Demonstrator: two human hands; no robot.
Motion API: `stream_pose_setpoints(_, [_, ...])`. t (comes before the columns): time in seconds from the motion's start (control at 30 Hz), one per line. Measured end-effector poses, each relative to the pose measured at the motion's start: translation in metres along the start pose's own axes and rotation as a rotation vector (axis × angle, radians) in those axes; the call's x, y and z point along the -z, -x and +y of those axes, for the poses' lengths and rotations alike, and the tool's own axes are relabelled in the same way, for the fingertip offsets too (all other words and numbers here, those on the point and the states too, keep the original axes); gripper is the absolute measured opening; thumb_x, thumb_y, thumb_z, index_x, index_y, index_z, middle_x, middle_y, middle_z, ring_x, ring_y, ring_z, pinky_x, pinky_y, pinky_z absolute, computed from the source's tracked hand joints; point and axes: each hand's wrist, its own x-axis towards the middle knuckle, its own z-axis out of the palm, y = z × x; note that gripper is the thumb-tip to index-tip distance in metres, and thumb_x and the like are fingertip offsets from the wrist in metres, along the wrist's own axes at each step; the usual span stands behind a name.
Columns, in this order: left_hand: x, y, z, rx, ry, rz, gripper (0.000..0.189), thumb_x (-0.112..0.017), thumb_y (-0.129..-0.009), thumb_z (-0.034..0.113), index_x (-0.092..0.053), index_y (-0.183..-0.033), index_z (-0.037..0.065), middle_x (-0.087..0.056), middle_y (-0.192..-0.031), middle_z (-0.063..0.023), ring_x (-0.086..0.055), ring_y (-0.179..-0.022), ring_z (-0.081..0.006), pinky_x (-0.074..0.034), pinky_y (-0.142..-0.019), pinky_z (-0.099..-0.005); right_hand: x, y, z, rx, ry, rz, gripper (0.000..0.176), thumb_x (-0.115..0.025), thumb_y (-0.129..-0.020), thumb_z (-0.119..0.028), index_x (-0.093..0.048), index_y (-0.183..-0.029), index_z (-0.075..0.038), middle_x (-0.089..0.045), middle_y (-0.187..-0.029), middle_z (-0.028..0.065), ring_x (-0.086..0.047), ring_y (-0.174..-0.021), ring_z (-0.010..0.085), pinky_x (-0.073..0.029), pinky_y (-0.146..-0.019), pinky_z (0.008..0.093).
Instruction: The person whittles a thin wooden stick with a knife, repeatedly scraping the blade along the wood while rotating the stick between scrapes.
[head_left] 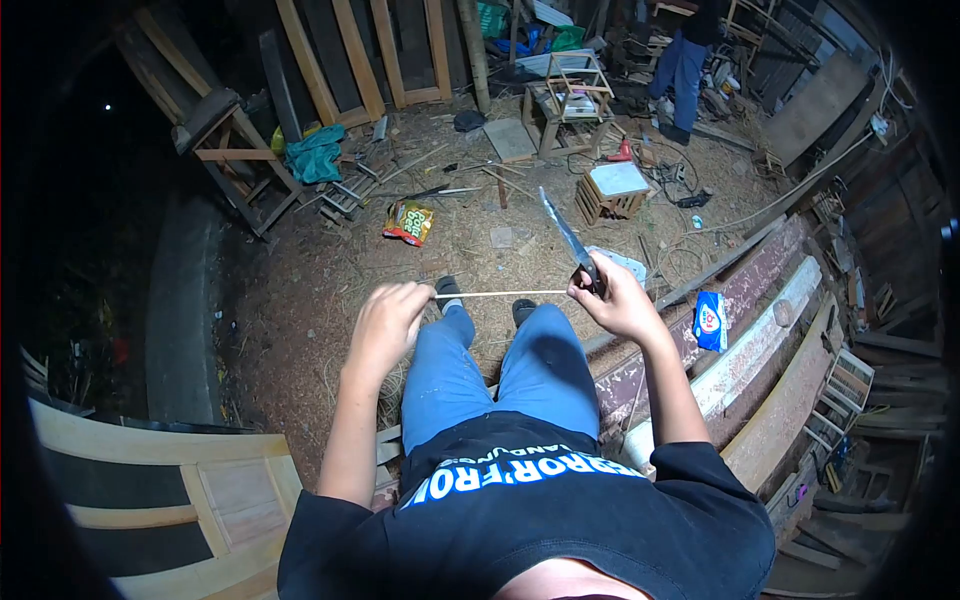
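A thin, pale wooden stick (500, 294) stretches level between my two hands, above my knees. My left hand (393, 318) is closed, pinching the stick's left end between thumb and fingers. Closed around the dark handle of a knife (566, 232) is my right hand (625, 303); its thumb and finger also meet the stick's right end. The knife's blade points up and away from me, clear of the stick. Part of the handle is hidden by my fingers.
A yellow snack bag (408, 222) lies on the littered dirt floor. A blue packet (711, 322) rests on the planks (740, 370) at my right. Ahead is a slatted wooden box (608, 195). Another person (682, 80) stands at the back right. Wooden frames (240, 510) lean at left.
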Motion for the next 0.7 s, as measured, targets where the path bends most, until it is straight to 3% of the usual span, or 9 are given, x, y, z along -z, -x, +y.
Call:
stream_pose_setpoints(0.1, [-0.013, 0.008, 0.012, 0.030, 0.113, -0.067, 0.012, -0.064, -0.096, 0.010, -0.066, -0.109, 0.009, -0.072, -0.100, -0.0158, -0.072, -0.090, -0.0392, -0.057, -0.075, -0.0488, 0.007, -0.007, 0.002, 0.155, 0.243, 0.088, 0.028, -0.077, -0.091, -0.013, -0.052, -0.092, -0.002, -0.063, -0.091, 0.0113, -0.063, -0.084, 0.0284, -0.050, -0.075, 0.0394])
stream_pose_setpoints(0.2, [-0.028, 0.012, 0.015, 0.174, 0.164, -0.146, 0.014, -0.059, -0.101, 0.016, -0.065, -0.111, 0.010, -0.076, -0.102, -0.0134, -0.073, -0.092, -0.0386, -0.058, -0.077, -0.0508, 0.007, -0.014, -0.017, 0.214, 0.205, 0.403, 0.028, -0.078, -0.091, -0.014, -0.054, -0.093, -0.001, -0.060, -0.095, 0.0151, -0.061, -0.089, 0.0338, -0.050, -0.078, 0.0416])
stream_pose_setpoints(0.23, [-0.033, 0.012, 0.016, 0.206, 0.295, -0.115, 0.015, -0.056, -0.106, 0.019, -0.065, -0.112, 0.009, -0.077, -0.101, -0.0158, -0.074, -0.094, -0.0378, -0.058, -0.077, -0.0490, 0.007, -0.015, -0.023, 0.300, 0.216, 0.477, 0.023, -0.069, -0.099, -0.017, -0.054, -0.096, 0.000, -0.058, -0.094, 0.0189, -0.061, -0.089, 0.0376, -0.049, -0.078, 0.0440])
stream_pose_setpoints(0.33, [-0.040, 0.009, 0.039, 0.373, 0.610, 0.002, 0.021, -0.053, -0.109, 0.022, -0.066, -0.113, 0.007, -0.076, -0.100, -0.0177, -0.076, -0.095, -0.0368, -0.057, -0.076, -0.0454, -0.002, -0.014, -0.006, 0.175, 0.150, 0.340, 0.021, -0.057, -0.106, -0.020, -0.054, -0.098, 0.000, -0.058, -0.094, 0.0213, -0.060, -0.090, 0.0411, -0.048, -0.076, 0.0466])
stream_pose_setpoints(0.37, [-0.040, 0.008, 0.049, 0.391, 0.641, 0.031, 0.021, -0.053, -0.110, 0.022, -0.066, -0.112, 0.005, -0.073, -0.086, -0.0128, -0.075, -0.081, -0.0251, -0.054, -0.071, -0.0376, -0.012, -0.014, 0.000, 0.122, 0.120, 0.287, 0.024, -0.048, -0.110, -0.021, -0.054, -0.099, -0.001, -0.059, -0.090, 0.0219, -0.060, -0.086, 0.0422, -0.048, -0.074, 0.0480])
stream_pose_setpoints(0.5, [-0.045, -0.002, 0.073, 0.413, 1.009, 0.033, 0.012, -0.055, -0.110, 0.015, -0.060, -0.109, 0.004, -0.053, -0.076, 0.0027, -0.051, -0.070, -0.0039, -0.043, -0.062, -0.0237, -0.040, -0.012, -0.012, 0.023, 0.103, 0.155, 0.019, -0.056, -0.109, -0.023, -0.061, -0.105, -0.005, -0.064, -0.077, 0.0180, -0.068, -0.073, 0.0340, -0.051, -0.067, 0.0452])
stream_pose_setpoints(0.6, [-0.044, -0.009, 0.083, 0.480, 1.122, 0.036, 0.010, -0.054, -0.111, 0.013, -0.058, -0.110, 0.004, -0.054, -0.078, 0.0035, -0.050, -0.069, -0.0040, -0.041, -0.060, -0.0233, -0.046, -0.011, -0.027, 0.153, 0.192, 0.220, 0.021, -0.059, -0.106, -0.027, -0.062, -0.102, -0.007, -0.069, -0.088, 0.0186, -0.069, -0.082, 0.0425, -0.052, -0.068, 0.0492])
stream_pose_setpoints(0.63, [-0.046, -0.011, 0.084, 0.414, 1.230, 0.059, 0.015, -0.052, -0.113, 0.023, -0.056, -0.110, 0.009, -0.045, -0.072, 0.0082, -0.037, -0.060, -0.0001, -0.029, -0.052, -0.0201, -0.048, -0.011, -0.029, 0.175, 0.168, 0.229, 0.020, -0.061, -0.104, -0.025, -0.063, -0.097, -0.007, -0.067, -0.086, 0.0160, -0.068, -0.082, 0.0406, -0.052, -0.068, 0.0486])
stream_pose_setpoints(0.7, [-0.037, -0.013, 0.087, 0.465, 1.341, 0.001, 0.018, -0.050, -0.114, 0.025, -0.057, -0.110, 0.009, -0.041, -0.070, 0.0092, -0.033, -0.056, 0.0001, -0.026, -0.049, -0.0201, -0.050, -0.011, -0.029, 0.260, 0.183, 0.202, 0.019, -0.062, -0.103, -0.024, -0.064, -0.096, -0.007, -0.065, -0.084, 0.0154, -0.067, -0.081, 0.0396, -0.052, -0.068, 0.0484])
